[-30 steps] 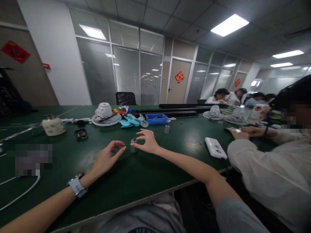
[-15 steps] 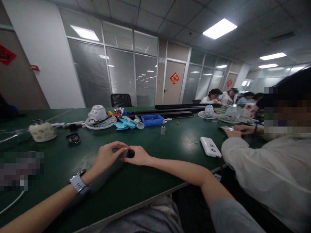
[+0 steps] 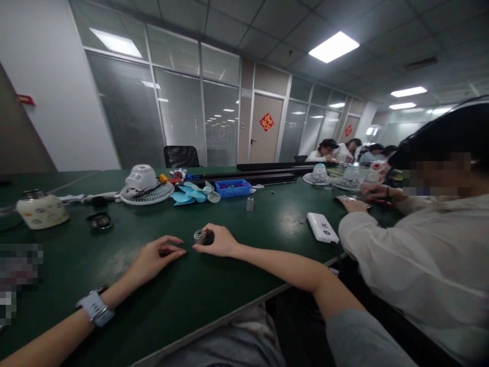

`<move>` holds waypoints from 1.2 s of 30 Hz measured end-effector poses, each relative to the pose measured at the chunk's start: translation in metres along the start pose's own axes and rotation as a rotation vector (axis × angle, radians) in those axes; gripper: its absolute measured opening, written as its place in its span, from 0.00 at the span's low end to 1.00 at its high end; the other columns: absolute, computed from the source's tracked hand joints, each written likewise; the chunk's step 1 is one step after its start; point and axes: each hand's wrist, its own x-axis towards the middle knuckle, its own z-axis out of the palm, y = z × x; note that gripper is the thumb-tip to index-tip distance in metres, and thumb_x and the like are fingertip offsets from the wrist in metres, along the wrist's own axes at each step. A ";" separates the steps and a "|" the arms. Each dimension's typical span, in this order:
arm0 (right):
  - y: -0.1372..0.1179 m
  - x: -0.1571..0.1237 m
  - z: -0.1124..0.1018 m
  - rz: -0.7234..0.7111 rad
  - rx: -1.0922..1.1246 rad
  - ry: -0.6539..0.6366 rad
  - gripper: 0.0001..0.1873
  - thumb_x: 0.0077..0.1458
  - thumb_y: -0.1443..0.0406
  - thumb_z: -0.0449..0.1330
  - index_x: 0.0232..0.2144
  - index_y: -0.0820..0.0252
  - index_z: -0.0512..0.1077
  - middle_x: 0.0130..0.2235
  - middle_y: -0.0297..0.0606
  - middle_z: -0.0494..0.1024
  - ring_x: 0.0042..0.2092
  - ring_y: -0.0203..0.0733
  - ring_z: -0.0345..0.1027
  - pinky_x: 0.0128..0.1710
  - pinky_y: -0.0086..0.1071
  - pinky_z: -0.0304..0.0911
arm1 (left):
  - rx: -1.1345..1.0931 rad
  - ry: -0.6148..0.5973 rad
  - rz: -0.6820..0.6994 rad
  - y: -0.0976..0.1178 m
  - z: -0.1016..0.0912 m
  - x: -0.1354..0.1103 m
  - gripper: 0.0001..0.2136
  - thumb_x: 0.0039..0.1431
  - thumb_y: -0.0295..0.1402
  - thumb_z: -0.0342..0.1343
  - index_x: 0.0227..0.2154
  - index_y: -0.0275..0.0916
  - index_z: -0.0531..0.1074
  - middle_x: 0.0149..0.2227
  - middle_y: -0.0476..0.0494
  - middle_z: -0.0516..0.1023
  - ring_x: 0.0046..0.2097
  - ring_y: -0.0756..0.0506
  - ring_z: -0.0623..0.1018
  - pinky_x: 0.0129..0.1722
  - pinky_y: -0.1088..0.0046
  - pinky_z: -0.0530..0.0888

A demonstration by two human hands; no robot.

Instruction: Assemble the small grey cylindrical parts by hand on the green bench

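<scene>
My right hand (image 3: 219,240) has its thumb and fingers around a small metal cylinder (image 3: 199,236), which is upright with a ringed top face showing. My left hand (image 3: 156,255), with a watch on the wrist, is just left of the cylinder; its fingers are apart and hold nothing. Farther back on the green table (image 3: 214,290) stands another small metal cylinder (image 3: 250,204), in front of a blue basket (image 3: 233,189). Whether the held cylinder rests on the table I cannot tell.
Light-blue fan blades (image 3: 193,192) and a white fan part with a grille (image 3: 147,191) lie at the back left. A cream bottle (image 3: 42,210) and a dark cap (image 3: 99,220) are at the left. A white device (image 3: 323,228) lies near a co-worker's sleeve (image 3: 367,229) at the right.
My left hand has let go of the cylinder and moved left, its fingers parting. My right hand keeps the cylinder, whose top now shows. The view has shifted a little to the right.
</scene>
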 end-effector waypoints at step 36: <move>-0.026 0.026 0.024 -0.457 -0.354 -0.058 0.19 0.62 0.55 0.53 0.52 0.52 0.70 0.56 0.39 0.71 0.56 0.42 0.64 0.54 0.38 0.55 | -0.111 0.453 -0.146 -0.019 -0.001 0.008 0.22 0.54 0.53 0.48 0.40 0.40 0.69 0.38 0.42 0.80 0.36 0.41 0.79 0.32 0.67 0.74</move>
